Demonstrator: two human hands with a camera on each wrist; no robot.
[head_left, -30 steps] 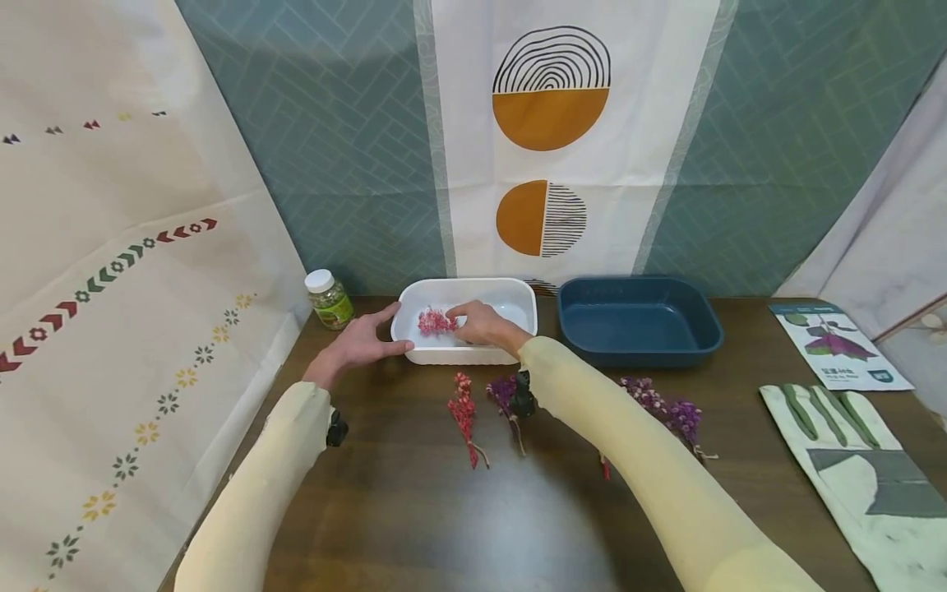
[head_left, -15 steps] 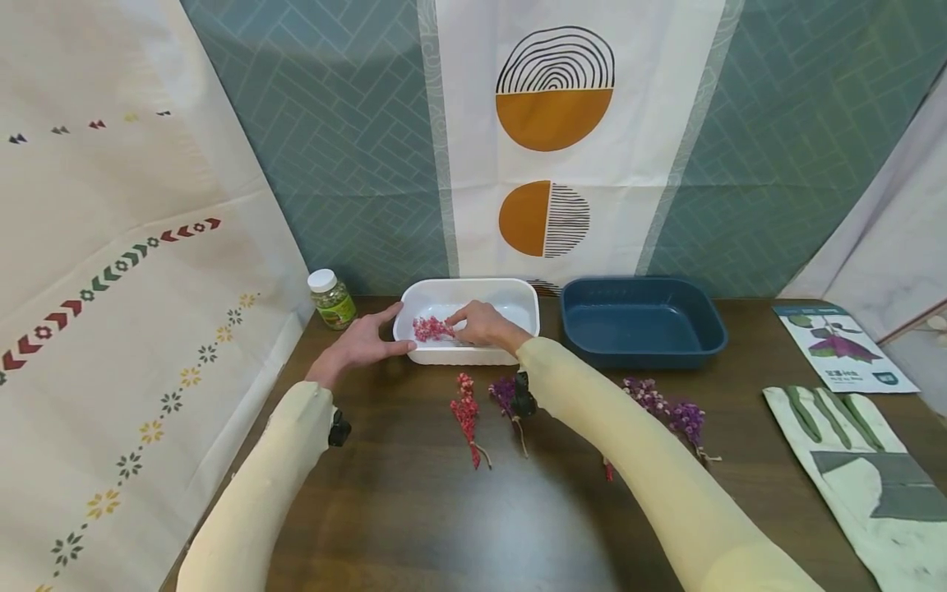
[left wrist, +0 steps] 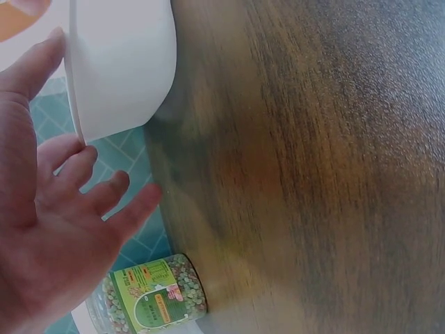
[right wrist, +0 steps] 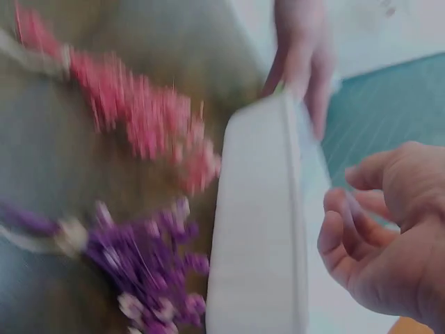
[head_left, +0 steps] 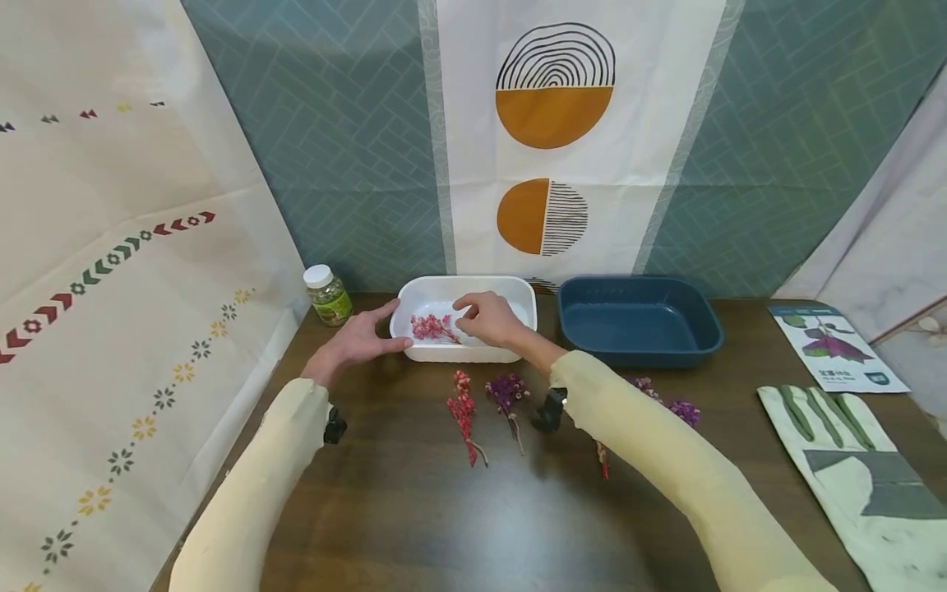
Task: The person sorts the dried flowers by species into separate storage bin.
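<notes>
My left hand [head_left: 358,339] reaches to the left end of a white rectangular tray [head_left: 462,354], thumb and fingertips touching its rim. In the left wrist view, the fingers [left wrist: 124,212] are spread and fairly straight. Inside the tray lies a small bunch of pink dried flowers [head_left: 429,326]. Just right of its stems, my right hand [head_left: 488,319] hovers over the tray with loosely bent fingers and nothing in them. In front of the tray lie a red dried-flower bunch [head_left: 463,411] and a purple one [head_left: 506,393], both tied with twine.
A blue tray [head_left: 639,359] stands right of the white one. A white-capped jar [head_left: 330,300] is at the back left. More purple flowers [head_left: 684,411] and a red stem [head_left: 602,460] show beside the right sleeve. A printed packet [head_left: 839,349] and gloves [head_left: 851,485] lie far right.
My right hand has let go of the pink bunch in the white tray and lifted slightly to the right. The left hand stays at the rim.
</notes>
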